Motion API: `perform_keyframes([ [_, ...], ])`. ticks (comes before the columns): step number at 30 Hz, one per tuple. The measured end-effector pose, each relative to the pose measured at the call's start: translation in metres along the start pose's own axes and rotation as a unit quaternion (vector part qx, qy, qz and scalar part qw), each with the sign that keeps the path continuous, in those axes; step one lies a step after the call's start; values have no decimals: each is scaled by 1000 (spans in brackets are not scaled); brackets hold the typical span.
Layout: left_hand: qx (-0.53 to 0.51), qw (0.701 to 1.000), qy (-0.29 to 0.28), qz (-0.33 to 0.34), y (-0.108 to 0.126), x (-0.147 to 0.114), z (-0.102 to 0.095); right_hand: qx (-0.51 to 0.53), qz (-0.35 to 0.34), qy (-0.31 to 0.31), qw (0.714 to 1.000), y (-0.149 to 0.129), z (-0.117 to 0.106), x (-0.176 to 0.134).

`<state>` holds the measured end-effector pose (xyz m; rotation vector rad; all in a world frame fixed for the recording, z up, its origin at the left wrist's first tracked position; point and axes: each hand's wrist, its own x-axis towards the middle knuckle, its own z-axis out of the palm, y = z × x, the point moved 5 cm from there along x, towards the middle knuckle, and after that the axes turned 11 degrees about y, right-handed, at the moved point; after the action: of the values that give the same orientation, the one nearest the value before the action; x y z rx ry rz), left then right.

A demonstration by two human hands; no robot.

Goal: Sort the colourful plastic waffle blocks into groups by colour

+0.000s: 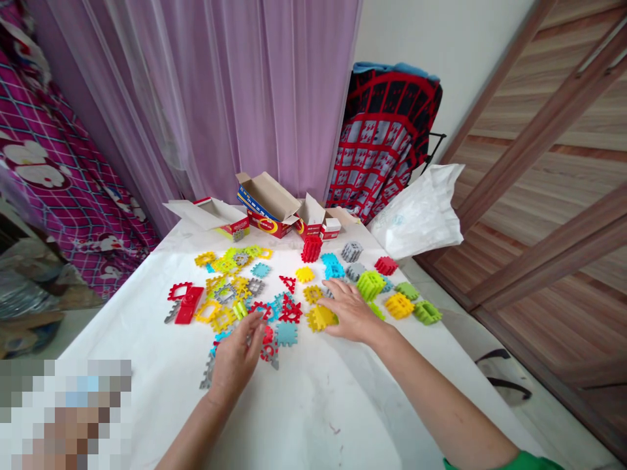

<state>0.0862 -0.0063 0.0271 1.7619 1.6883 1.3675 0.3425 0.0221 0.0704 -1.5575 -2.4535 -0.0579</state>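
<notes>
Loose interlocking plastic tiles in several colours lie spread over the white-covered table. My left hand point(239, 352) is over the near side of the pile, fingers loosely curled, thumb and forefinger apart. Beside its fingertips lie a red tile point(261, 309) and a pale blue square tile point(287, 333). My right hand point(350, 313) reaches palm down, fingers stretched out and thumb apart, beside a yellow tile stack point(322, 318); its palm side is hidden. Just beyond it stand a lime-green stack of tiles point(371, 285) and a grey stack point(354, 271).
Opened cardboard boxes point(268, 202) line the table's far edge. A white plastic bag point(418, 212) stands at the far right corner. More stacks, such as a yellow one point(399, 305) and a green one point(428, 312), sit near the right edge. Red tiles point(189, 305) lie at left.
</notes>
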Motion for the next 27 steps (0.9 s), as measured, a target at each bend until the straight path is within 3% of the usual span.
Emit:
perform_keyframes([
  [7, 7, 998, 47, 49, -20, -17, -13, -12, -16, -17, 1000, -9, 16, 5],
  [27, -4, 999, 28, 28, -24, -18, -12, -10, -32, -53, 998, -13, 20, 12],
])
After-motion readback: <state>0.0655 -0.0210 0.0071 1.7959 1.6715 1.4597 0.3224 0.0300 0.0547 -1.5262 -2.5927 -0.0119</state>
